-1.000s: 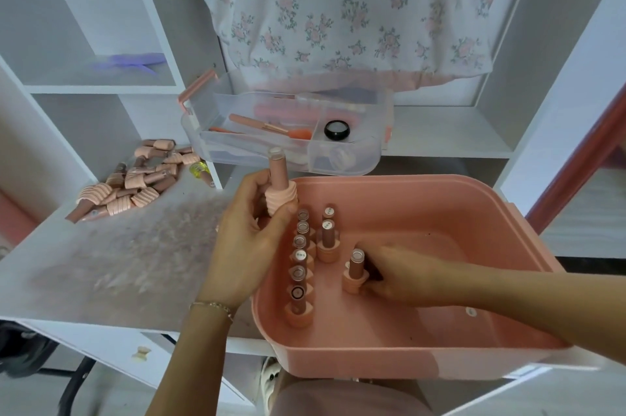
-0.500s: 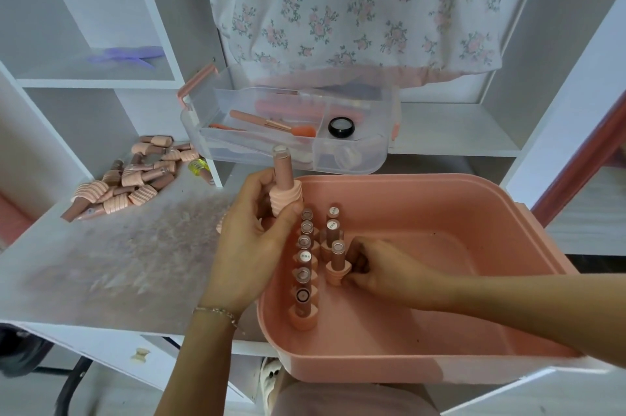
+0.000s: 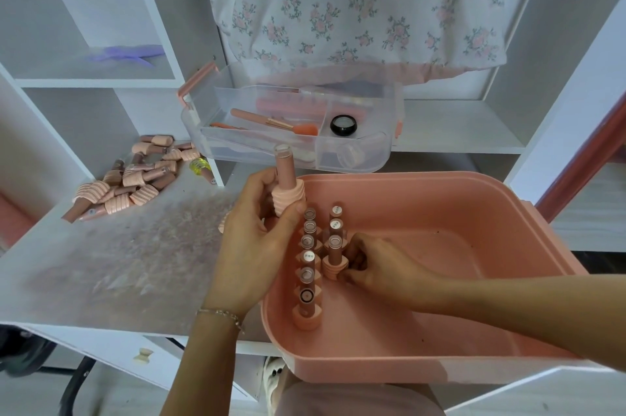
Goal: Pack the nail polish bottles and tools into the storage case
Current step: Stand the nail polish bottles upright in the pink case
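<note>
A pink storage case [image 3: 474, 351] sits at the table's front right. Inside it stand two rows of pink-capped nail polish bottles [image 3: 307, 275], cap down. My left hand [image 3: 257, 242] grips another bottle [image 3: 286, 185] upright by its ribbed cap, at the case's left rim. My right hand [image 3: 379, 268] is inside the case, fingers curled round the base of the nearest bottle of the second row [image 3: 335, 256]. A pile of loose bottles [image 3: 132, 178] lies at the table's far left. A clear tray [image 3: 352, 158] behind the case holds brushes [image 3: 274, 124] and a black pot [image 3: 343, 125].
White shelf compartments rise behind the table; a purple item [image 3: 125, 54] lies on the upper left shelf. A floral cloth [image 3: 355, 2] hangs above the tray. The worn white tabletop [image 3: 111, 263] stretches left of the case.
My right hand slid the bottle it holds leftward and back, up against the second row. My left hand kept its bottle at the rim.
</note>
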Motion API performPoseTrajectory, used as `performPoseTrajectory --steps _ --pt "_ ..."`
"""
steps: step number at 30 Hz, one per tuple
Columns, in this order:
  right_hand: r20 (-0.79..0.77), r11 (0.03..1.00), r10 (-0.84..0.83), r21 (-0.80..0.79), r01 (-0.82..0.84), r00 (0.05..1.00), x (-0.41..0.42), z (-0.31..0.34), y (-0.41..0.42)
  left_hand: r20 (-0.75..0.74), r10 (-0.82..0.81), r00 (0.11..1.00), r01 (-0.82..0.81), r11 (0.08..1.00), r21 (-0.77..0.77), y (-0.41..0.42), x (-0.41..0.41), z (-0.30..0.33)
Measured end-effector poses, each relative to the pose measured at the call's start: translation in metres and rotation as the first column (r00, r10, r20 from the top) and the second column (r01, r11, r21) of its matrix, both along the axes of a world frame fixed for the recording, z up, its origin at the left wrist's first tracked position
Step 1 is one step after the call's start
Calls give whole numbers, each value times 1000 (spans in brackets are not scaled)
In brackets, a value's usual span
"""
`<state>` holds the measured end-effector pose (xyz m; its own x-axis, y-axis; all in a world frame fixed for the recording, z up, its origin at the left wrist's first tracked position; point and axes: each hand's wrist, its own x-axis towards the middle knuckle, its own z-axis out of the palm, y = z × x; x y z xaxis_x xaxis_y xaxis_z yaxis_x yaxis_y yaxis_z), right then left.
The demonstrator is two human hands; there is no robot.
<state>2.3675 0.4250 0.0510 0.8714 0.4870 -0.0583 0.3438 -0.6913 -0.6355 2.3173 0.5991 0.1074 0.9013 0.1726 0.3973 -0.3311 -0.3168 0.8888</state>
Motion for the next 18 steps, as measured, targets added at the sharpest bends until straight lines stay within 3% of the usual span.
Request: performPoseTrajectory --steps 10,13,15,18 --pt "-60 999 -21 28 23 998 0 2 -2 -13 -1 1000 0 1000 -27 -1 -1 1" --pt "-74 999 -32 -33 30 997 1 6 -6 -8 -7 1000 7 1000 -25 0 -1 1" --pt "-30 996 -53 -78 51 998 1 14 -9 -7 -20 1000 20 999 -45 0 0 1" --pt "80 992 -120 40 117 990 -3 34 -10 0 -55 999 54 994 -97 0 0 1"
